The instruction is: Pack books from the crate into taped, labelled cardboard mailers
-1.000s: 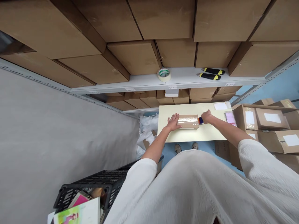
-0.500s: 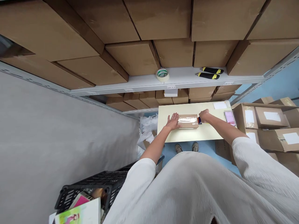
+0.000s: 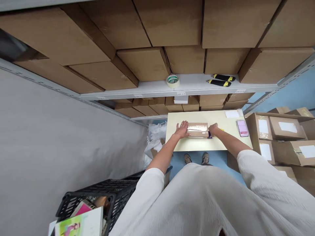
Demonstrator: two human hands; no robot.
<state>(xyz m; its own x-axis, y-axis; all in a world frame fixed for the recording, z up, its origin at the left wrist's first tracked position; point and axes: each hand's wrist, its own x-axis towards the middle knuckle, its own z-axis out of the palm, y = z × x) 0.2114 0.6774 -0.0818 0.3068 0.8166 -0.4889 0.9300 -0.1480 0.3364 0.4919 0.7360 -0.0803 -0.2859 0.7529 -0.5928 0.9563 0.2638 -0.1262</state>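
Observation:
A small cardboard box [image 3: 197, 128] with shiny clear tape along its top lies on a pale yellow table [image 3: 197, 144]. My left hand [image 3: 182, 129] rests flat with fingers spread on the box's left end. My right hand [image 3: 213, 129] is closed at the box's right end, around a tape dispenser [image 3: 209, 134] of which only a dark blue part shows.
A tape roll [image 3: 172, 80] and two black-and-yellow knives [image 3: 221, 80] lie on the white shelf [image 3: 152, 88] under big cartons. Labelled boxes [image 3: 283, 131] stack at right, a pink item [image 3: 242, 127] on the table, a black crate [image 3: 98, 203] lower left.
My right hand with the dispenser has slid a little down and left along the box's right end. My left hand stays pressed on the box.

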